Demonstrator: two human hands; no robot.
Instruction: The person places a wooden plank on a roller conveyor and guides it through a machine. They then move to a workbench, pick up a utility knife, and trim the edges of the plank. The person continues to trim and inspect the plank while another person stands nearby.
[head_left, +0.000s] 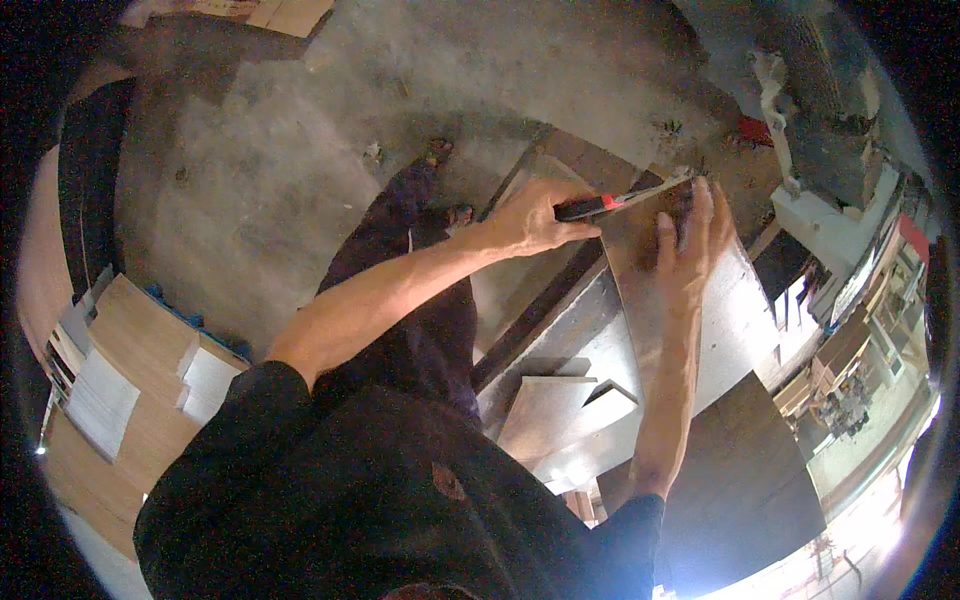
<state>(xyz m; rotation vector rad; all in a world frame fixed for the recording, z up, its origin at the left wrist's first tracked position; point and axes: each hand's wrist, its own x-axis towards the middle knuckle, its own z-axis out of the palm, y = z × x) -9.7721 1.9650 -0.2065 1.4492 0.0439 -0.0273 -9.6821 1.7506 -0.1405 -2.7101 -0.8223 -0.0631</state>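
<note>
My left hand (536, 217) is closed around the black and red handle of a hand tool (585, 208), whose long, narrow metal blade points up and right. The exact kind of tool cannot be told. My right hand (701, 232) lies over the far end of a long brown board (628, 255), beside the blade's tip, with the thumb apart from the fingers. Whether its fingers grip the board's edge is unclear. Under the board is a pale, brightly lit work surface (739, 315). Light-coloured offcuts (551, 412) lie on it between my forearms.
A large dark panel (742, 480) lies at lower right. Wood panels with white sheets (101, 401) are at the left. A concrete floor (277, 135) spreads ahead. Blurred clutter (844, 405) and a pale block-like object (810, 217) are on the right.
</note>
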